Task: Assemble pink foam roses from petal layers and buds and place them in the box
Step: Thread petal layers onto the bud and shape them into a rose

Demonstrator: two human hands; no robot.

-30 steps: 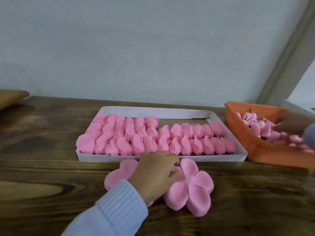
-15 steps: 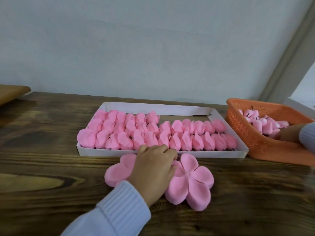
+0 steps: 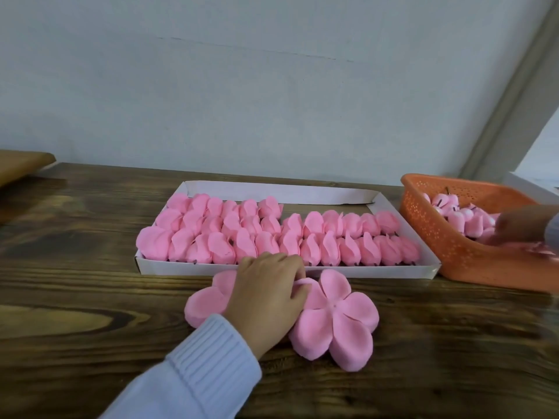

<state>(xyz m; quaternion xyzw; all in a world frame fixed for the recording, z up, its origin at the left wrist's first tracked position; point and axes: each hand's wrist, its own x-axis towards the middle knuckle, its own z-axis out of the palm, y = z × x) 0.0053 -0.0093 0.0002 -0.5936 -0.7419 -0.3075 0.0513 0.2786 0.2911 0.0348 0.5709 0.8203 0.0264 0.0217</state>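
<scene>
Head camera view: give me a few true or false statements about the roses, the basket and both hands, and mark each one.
1. The white box holds rows of pink roses. True.
2. The orange basket is empty. False: pink buds lie in it.
3. The left hand is on the flat petal layers on the table, in front of the box, its fingers curled at a petal's edge. True.
4. The right hand is placing a rose in the box. False: it reaches into the basket, right of the box; it is too blurred to tell what it holds.
</scene>
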